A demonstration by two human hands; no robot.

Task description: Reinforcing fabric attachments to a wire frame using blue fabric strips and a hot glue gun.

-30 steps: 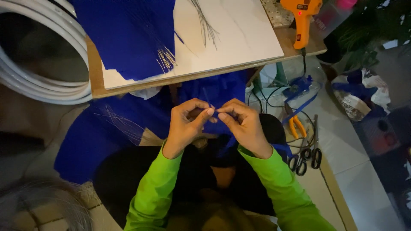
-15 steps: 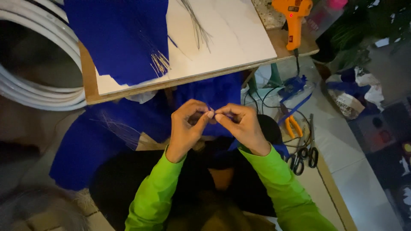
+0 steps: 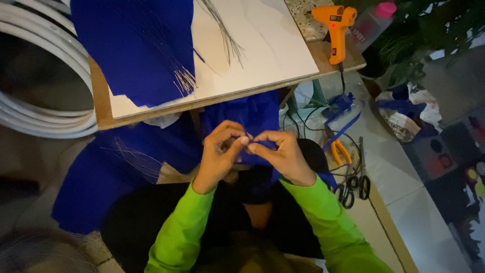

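Head view: your two hands pinch a small blue piece over your lap.
Left hand (image 3: 218,154) and right hand (image 3: 282,154) meet fingertip to fingertip, fingers narrow on the blue piece (image 3: 251,157); keep this pinch close and steady, below the counter (image 3: 151,112).

Low wooden table (image 3: 103,108) topped with a white marbled board (image 3: 268,48); on the board, a sheet of deep blue fabric (image 3: 134,45) beside a bundle of thin silvery wires (image 3: 225,35). At the far corner, an orange glue gun (image 3: 334,28). On the pale tiled floor (image 3: 399,177) alongside, black-handled scissors (image 3: 356,184) and orange-handled pliers (image 3: 338,149).
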